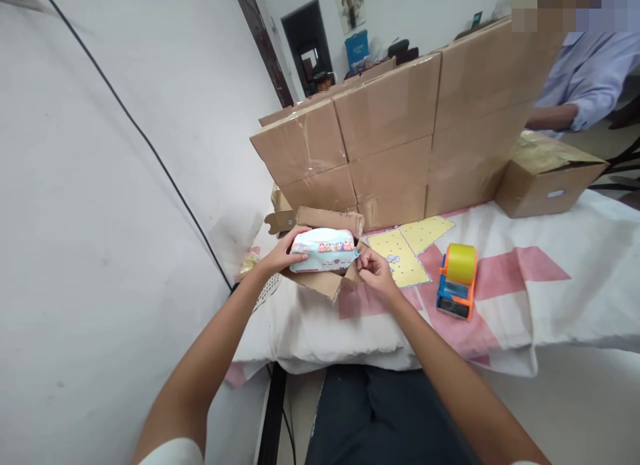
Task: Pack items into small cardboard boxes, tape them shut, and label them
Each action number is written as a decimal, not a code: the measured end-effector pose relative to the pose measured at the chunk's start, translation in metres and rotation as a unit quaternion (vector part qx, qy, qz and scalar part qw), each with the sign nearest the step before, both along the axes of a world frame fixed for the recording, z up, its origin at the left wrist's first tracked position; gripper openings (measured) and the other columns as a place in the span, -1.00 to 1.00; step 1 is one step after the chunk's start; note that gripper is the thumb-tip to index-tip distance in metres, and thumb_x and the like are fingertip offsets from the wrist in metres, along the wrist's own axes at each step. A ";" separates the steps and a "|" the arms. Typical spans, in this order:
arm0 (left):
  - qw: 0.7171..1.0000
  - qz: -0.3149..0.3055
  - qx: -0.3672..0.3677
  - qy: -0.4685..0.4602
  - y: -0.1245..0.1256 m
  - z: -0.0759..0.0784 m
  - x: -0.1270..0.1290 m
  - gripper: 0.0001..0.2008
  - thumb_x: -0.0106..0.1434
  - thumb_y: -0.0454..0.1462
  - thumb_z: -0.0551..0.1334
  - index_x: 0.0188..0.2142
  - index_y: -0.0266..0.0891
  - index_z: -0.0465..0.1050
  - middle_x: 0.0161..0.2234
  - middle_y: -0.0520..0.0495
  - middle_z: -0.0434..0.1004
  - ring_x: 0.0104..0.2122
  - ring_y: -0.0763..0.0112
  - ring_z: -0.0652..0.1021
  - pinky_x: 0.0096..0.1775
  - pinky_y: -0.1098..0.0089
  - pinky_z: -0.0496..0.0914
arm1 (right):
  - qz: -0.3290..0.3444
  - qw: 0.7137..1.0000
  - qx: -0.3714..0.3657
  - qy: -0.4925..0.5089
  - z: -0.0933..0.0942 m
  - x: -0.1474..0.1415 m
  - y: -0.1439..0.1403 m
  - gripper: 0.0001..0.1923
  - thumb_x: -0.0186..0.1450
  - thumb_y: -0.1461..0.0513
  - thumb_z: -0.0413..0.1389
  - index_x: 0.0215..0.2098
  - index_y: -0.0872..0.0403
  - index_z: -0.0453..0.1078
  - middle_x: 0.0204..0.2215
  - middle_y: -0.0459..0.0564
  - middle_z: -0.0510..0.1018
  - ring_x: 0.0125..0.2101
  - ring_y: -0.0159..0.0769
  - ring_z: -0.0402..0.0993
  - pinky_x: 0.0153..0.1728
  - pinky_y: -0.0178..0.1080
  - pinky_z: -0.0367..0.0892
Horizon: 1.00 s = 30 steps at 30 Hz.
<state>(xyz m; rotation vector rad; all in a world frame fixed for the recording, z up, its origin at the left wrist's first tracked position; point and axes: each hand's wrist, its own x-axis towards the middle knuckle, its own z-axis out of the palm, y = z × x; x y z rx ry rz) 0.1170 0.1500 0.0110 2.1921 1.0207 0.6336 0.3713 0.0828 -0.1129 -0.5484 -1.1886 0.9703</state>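
white wall [100,185] L | dark doorway [306,45] far | table [575,298] w/ checked cloth

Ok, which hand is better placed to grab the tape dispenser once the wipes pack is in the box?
Probably the right hand: the tape dispenser lies just to its right on the cloth, with nothing between. The left hand grips the far end of the wipes pack over the open box.

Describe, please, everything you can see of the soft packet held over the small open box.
The packet is a soft, pale blue and white plastic pack with a band of small cartoon figures. It lies lengthwise in the small open cardboard box. The left hand grips its left end; the right hand pinches its right edge.
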 end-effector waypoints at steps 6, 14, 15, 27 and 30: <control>0.998 0.013 0.031 0.057 -0.008 0.009 0.019 -0.25 0.15 0.09 0.25 0.24 -0.19 0.23 0.24 -0.21 0.31 0.21 -0.05 0.35 0.19 0.12 0.29 | -0.011 1.000 -0.022 0.005 -0.002 0.009 0.001 -0.81 0.00 0.27 0.08 -0.51 0.00 0.09 -0.52 -0.16 0.19 -0.48 -0.38 0.13 -0.44 -0.28 0.05; 0.964 -0.033 0.168 0.201 -0.032 0.032 -0.003 -0.23 0.11 -0.02 0.37 0.28 -0.10 0.25 0.17 -0.19 0.41 0.14 -0.05 0.41 0.20 0.07 0.27 | 0.031 0.999 -0.023 0.013 -0.005 0.006 -0.003 -0.84 0.03 0.29 0.08 -0.46 0.00 0.14 -0.52 -0.16 0.20 -0.49 -0.38 0.11 -0.44 -0.29 0.03; 0.960 -0.039 0.172 0.219 -0.032 0.036 -0.007 -0.21 0.07 -0.03 0.39 0.28 -0.10 0.26 0.15 -0.19 0.42 0.11 -0.05 0.43 0.18 0.08 0.29 | 0.041 0.999 -0.016 0.015 -0.004 0.004 -0.003 -0.84 0.03 0.29 0.08 -0.46 0.00 0.15 -0.52 -0.16 0.21 -0.48 -0.37 0.12 -0.43 -0.28 0.04; 0.915 -0.068 0.291 0.269 -0.015 0.025 -0.023 -0.25 0.27 -0.07 0.30 0.37 -0.10 0.08 0.28 -0.30 0.22 0.27 -0.04 0.28 0.26 0.00 0.22 | 0.045 0.999 0.030 -0.002 -0.003 0.000 0.001 -0.84 0.00 0.34 0.04 -0.46 0.01 0.17 -0.47 -0.13 0.26 -0.42 -0.34 0.21 -0.40 -0.27 0.08; 0.919 -0.068 0.285 0.265 -0.003 0.021 -0.021 -0.22 0.27 -0.08 0.30 0.39 -0.07 0.04 0.29 -0.29 0.19 0.29 -0.05 0.25 0.26 0.00 0.24 | 0.029 0.999 0.035 0.001 -0.003 0.001 0.002 -0.83 -0.01 0.37 0.02 -0.46 0.01 0.18 -0.47 -0.13 0.26 -0.42 -0.34 0.20 -0.39 -0.27 0.08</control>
